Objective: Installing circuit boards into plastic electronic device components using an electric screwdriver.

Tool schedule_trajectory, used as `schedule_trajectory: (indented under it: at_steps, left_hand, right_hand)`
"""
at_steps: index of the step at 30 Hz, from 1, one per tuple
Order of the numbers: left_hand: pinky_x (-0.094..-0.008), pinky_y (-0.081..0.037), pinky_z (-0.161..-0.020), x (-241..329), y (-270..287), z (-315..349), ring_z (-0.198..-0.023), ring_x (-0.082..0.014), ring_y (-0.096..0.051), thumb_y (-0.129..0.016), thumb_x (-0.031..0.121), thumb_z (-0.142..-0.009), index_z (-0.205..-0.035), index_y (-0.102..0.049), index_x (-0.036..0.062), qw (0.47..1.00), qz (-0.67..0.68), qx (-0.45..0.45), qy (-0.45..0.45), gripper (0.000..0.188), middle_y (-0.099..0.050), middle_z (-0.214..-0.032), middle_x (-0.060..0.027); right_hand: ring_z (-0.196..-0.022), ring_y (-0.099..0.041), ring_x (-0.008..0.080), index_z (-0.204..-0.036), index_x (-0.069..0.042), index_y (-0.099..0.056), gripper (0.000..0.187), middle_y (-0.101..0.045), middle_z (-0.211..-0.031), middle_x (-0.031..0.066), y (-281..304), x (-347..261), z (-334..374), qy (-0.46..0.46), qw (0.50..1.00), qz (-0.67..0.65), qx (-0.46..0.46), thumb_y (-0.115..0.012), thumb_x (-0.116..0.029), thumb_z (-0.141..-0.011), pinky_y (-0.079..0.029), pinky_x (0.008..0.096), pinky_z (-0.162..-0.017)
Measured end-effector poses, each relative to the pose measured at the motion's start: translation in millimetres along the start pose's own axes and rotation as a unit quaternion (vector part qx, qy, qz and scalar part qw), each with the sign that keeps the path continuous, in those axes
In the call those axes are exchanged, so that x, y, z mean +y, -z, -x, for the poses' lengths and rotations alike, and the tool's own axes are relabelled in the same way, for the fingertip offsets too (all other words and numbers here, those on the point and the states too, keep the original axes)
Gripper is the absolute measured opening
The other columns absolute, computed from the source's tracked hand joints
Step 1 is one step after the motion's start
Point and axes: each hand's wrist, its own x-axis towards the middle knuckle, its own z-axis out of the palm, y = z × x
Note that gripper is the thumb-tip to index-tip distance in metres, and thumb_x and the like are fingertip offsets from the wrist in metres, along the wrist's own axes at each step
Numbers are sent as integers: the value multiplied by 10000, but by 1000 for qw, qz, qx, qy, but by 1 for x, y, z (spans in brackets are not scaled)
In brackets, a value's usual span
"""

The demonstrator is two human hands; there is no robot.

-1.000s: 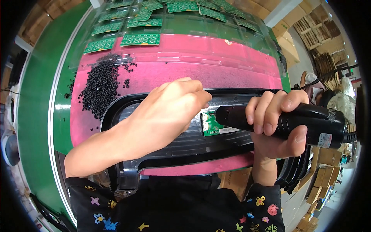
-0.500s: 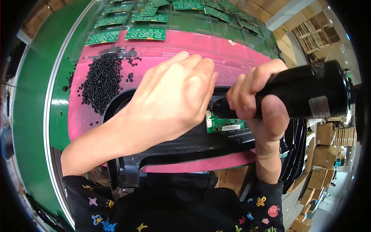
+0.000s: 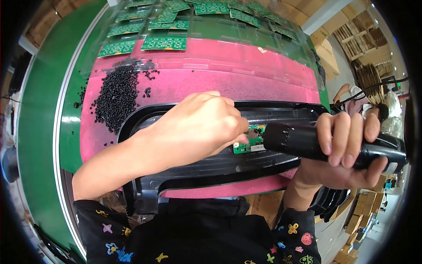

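A black plastic housing [image 3: 211, 163] with a raised rim lies across the work mat in front of me. Inside it sits a small green circuit board [image 3: 241, 148], partly covered by my hands and the tool. My left hand [image 3: 198, 125] is closed just over the board's left side, fingertips pinched together; what they hold is hidden. Wrapped round a thick black electric screwdriver [image 3: 290, 138] is my right hand [image 3: 345, 143]. The tool lies nearly level, its narrow end pointing left over the board, close to my left fingertips.
Left of the housing, small black screws [image 3: 115, 97] lie heaped on the pink mat [image 3: 211, 83]. Behind, a clear plastic tray [image 3: 220, 66] holds several green circuit boards [image 3: 165, 44]. Cardboard boxes [image 3: 365, 198] stand on the floor at right; another person [image 3: 356, 99] is beyond.
My right hand has moved right and down with the screwdriver, exposing more of the housing's far rim. My left hand is slightly lower, still closed. A person has come into view at right.
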Motion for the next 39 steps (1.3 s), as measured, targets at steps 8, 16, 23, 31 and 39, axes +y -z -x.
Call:
schedule_trajectory:
  at_steps: [8,16,23,31,39]
  left_hand:
    - [-358,-451,-631,1,0,-5,-669,-236,-580,-756,148,-751,-811,-652,16,998,51,17,-45,179,-622,-716,-63]
    - [-340,-431,-608,-1,-5,-1,-678,-225,-593,-767,138,-747,-813,-651,29,995,87,8,-39,173,-633,-739,-53]
    - [-322,-413,-614,-1,-1,-3,-680,-212,-601,-756,177,-763,-883,-670,32,997,59,-15,-42,207,-648,-728,-49]
    - [-379,-444,-675,6,3,-7,-727,-285,-593,-647,82,-860,-996,-608,28,998,-32,14,51,151,-609,-780,-93]
    - [-408,-448,-767,1,0,-5,-849,-321,-567,-563,-23,-832,-1072,-545,35,997,-7,61,48,248,-589,-896,-128]
  right_hand:
    - [-513,-493,81,-969,-82,-459,314,-511,-607,-26,1,-4,3,25,1000,-8,-4,-630,-318,-852,-451,237,-551]
    - [-502,-506,83,-972,-75,-451,326,-529,-609,-21,-2,-2,6,44,999,-16,-5,-620,-325,-849,-467,236,-533]
    - [-509,-501,84,-991,-79,-446,349,-529,-630,-21,1,-1,5,-6,1000,9,-16,-609,-369,-885,-459,240,-529]
    - [-457,-456,126,-962,-60,-447,432,-505,-579,11,-8,6,8,-139,976,166,7,-640,-425,-838,-426,285,-455]
    - [-444,-442,131,-943,-56,-450,437,-487,-571,10,-17,15,12,-161,970,180,12,-670,-413,-819,-423,285,-451]
